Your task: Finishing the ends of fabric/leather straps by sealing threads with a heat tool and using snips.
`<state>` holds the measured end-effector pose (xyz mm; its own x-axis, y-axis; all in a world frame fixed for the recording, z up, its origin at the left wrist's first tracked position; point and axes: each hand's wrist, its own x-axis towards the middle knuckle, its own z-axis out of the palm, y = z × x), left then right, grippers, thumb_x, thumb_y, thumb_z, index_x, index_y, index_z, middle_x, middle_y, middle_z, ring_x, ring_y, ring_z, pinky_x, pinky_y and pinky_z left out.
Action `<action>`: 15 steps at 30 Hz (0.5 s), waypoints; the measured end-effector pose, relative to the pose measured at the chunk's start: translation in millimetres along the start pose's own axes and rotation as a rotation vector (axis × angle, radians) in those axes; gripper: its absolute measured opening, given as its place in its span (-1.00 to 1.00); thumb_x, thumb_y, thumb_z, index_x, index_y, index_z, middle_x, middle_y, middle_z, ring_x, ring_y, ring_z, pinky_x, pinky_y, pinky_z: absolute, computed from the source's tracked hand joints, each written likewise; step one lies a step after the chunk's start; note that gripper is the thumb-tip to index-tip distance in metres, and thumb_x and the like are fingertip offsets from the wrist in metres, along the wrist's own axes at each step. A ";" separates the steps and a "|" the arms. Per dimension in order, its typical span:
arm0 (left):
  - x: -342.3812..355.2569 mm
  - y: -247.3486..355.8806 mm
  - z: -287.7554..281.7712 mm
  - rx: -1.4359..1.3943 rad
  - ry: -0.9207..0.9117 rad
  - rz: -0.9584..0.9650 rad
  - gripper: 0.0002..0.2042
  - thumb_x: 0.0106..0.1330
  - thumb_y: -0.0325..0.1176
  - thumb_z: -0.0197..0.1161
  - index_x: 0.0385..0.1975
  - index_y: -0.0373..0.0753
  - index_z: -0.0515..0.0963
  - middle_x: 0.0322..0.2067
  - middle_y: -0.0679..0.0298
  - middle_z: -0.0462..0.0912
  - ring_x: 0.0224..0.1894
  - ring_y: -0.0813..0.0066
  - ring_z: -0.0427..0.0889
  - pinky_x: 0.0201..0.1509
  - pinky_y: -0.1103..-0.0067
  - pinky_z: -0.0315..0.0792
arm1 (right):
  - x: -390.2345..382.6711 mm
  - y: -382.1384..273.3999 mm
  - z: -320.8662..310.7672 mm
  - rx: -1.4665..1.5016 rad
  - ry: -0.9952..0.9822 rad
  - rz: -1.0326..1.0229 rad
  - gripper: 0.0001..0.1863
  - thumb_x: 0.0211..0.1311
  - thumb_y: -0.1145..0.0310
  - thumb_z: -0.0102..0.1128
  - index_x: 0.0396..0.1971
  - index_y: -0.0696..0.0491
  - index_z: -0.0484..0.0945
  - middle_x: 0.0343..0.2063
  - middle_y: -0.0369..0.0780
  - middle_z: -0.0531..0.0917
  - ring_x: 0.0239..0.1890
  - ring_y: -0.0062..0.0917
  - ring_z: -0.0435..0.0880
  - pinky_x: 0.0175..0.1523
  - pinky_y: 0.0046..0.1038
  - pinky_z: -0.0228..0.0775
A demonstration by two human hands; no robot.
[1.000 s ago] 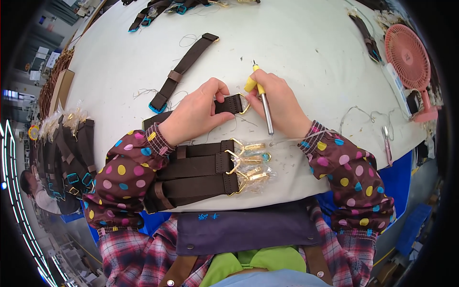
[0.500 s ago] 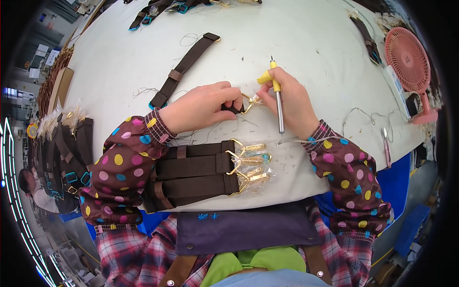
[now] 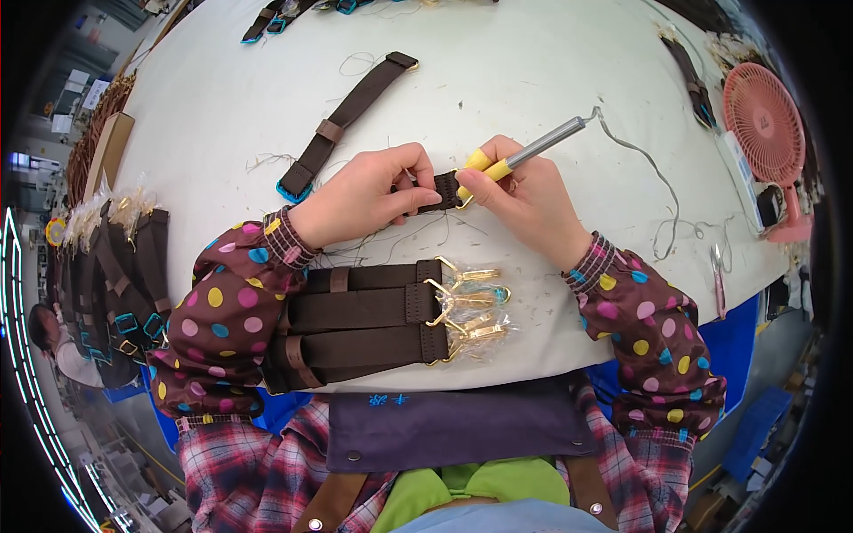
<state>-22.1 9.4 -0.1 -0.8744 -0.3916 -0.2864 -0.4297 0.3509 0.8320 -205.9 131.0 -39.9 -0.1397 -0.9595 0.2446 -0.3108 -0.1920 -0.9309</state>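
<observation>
My left hand (image 3: 364, 191) is closed on the end of a dark brown webbing strap (image 3: 449, 189), pinched between thumb and fingers. A gold metal ring sits at that end. My right hand (image 3: 533, 209) grips a corded pen-shaped tool (image 3: 553, 139) with a yellow handle and a grey rear part. Its working end points down at the strap's stitched end, where my fingers hide the tip. A yellow wrap covers a fingertip of this hand. Below them lie several finished-looking brown straps (image 3: 364, 308) side by side, with gold clasps (image 3: 480, 302) in clear plastic at their right ends.
Another brown strap (image 3: 355, 111) with a blue buckle lies beyond my left hand. Bundled straps (image 3: 133, 266) hang at the left edge. On the right are a pink fan (image 3: 764, 124), a power strip (image 3: 739, 169) and small snips (image 3: 718, 280). Loose threads litter the white table (image 3: 533, 80).
My right hand has turned the tool round, so its cord end now points away to the upper right and its working end meets the strap. The left hand keeps hold of the strap.
</observation>
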 end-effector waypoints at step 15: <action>-1.5 0.5 3.0 0.055 0.036 0.031 -0.88 0.36 -0.44 0.21 -0.32 -0.29 0.40 -0.47 0.37 0.52 -0.49 0.74 0.50 -0.44 0.73 0.47 | -1.2 1.5 3.8 -0.078 0.015 0.016 -0.69 0.26 0.24 0.27 -0.39 0.13 0.37 -0.70 -0.25 0.50 -0.66 -0.60 0.48 -0.54 -0.54 0.27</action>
<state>-21.7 12.8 -0.7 -0.8794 -0.4099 -0.2424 -0.4146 0.4089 0.8130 -202.6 131.1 -42.6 -0.1592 -0.9591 0.2339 -0.3803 -0.1591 -0.9111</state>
